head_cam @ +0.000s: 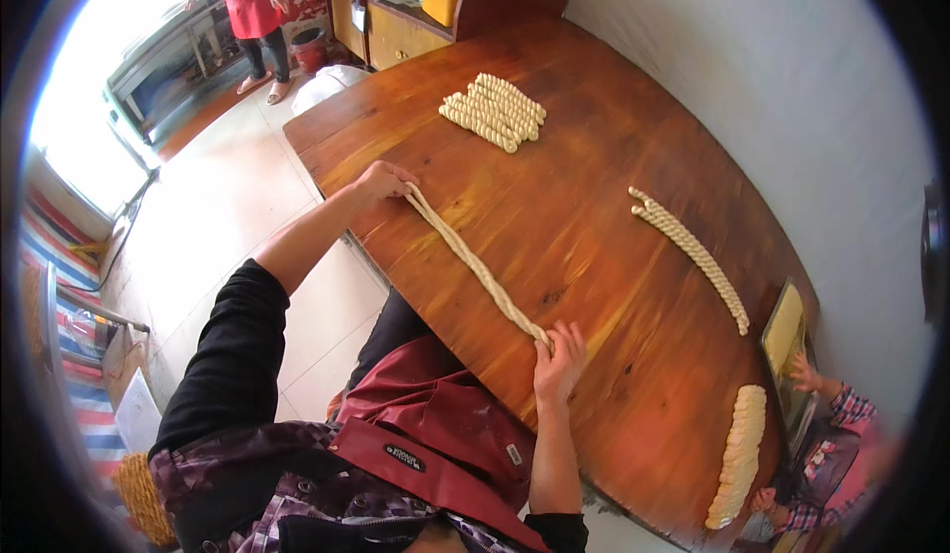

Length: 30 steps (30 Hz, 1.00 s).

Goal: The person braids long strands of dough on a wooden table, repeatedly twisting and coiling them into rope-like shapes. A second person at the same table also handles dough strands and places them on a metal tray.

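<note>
A long, loosely twisted rope of pale dough (475,262) stretches between my two hands over the wooden table (594,278). Its far end is pinched in the fingers of my left hand (386,180), close to the table's left edge. My right hand (560,364) holds the near end between thumb and fingers, the other fingers raised. Farther back lies a block of short twisted dough sticks (493,111) set side by side. Toward the wall, a curved row of twisted dough pieces (690,249) rests on the wood.
A co-worker's hand (807,373) reaches to a tray (785,330) of yellowish content at the right. Beside it lies a row of dough pieces (738,456). Another person (252,4) stands beyond the table, near a red bucket (309,50). A wall (712,63) borders the table's far right side.
</note>
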### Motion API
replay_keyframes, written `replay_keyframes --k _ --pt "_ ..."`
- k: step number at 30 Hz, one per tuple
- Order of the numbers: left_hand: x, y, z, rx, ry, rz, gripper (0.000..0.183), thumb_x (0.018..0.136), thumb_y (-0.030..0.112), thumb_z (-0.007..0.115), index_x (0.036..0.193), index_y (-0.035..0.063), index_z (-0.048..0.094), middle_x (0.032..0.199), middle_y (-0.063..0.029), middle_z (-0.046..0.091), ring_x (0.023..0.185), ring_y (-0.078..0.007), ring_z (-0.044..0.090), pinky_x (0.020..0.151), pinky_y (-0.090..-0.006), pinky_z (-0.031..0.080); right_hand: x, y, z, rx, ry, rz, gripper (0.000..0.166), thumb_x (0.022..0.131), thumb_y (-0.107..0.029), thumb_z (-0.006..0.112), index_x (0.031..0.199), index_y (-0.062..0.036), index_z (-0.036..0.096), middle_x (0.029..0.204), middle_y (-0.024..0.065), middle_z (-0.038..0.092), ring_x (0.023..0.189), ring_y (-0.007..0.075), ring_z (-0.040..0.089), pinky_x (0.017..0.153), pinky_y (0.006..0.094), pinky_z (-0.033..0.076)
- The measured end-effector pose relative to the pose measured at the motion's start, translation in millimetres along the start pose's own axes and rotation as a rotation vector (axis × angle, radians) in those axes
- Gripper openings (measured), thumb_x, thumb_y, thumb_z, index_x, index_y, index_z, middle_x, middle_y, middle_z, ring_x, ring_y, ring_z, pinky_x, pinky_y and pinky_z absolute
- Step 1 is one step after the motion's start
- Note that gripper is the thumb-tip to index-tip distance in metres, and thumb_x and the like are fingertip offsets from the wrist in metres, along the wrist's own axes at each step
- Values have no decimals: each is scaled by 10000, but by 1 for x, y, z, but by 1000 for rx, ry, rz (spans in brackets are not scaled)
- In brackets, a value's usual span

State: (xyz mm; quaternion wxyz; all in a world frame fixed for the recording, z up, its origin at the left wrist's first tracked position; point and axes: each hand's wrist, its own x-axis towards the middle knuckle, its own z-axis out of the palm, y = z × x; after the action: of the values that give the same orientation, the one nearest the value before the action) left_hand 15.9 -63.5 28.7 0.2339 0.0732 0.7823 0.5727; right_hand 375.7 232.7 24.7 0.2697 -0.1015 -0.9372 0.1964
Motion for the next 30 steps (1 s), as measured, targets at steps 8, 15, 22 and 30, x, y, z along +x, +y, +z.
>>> replay_keyframes --k 8,15,22,30 --pt "-133 -35 116 392 135 429 202 697 80 695 897 93 717 787 -123 671 694 -244 644 625 -337 516 13 94 -94 -136 -66 340 221 751 -21 663 971 -11 642 952 145 646 855 259 631 720 355 494" --pt "-193 -44 108 829 21 1153 360 700 238 732 1051 174 679 931 -44 610 813 -229 549 684 -349 458 39 -40 7 165 -248 -475 447 674 -179 753 1060 -17 596 1067 132 564 1032 298 533 877 414 435" --pt "-141 -10 117 1144 -187 1068 481 779 314 627 1221 134 565 977 -75 543 940 -253 517 796 -366 437 49 -61 59 46 -349 -651 378 719 -233 700 1020 -26 605 846 72 557 837 243 580 742 335 474" --pt "-141 0 167 1200 -516 1055 596 857 353 554 1333 23 416 977 -113 603 939 -269 585 781 -383 473 16 -14 40 18 -323 -527 487 751 -319 686 1080 26 585 900 107 579 875 253 594 752 343 490"
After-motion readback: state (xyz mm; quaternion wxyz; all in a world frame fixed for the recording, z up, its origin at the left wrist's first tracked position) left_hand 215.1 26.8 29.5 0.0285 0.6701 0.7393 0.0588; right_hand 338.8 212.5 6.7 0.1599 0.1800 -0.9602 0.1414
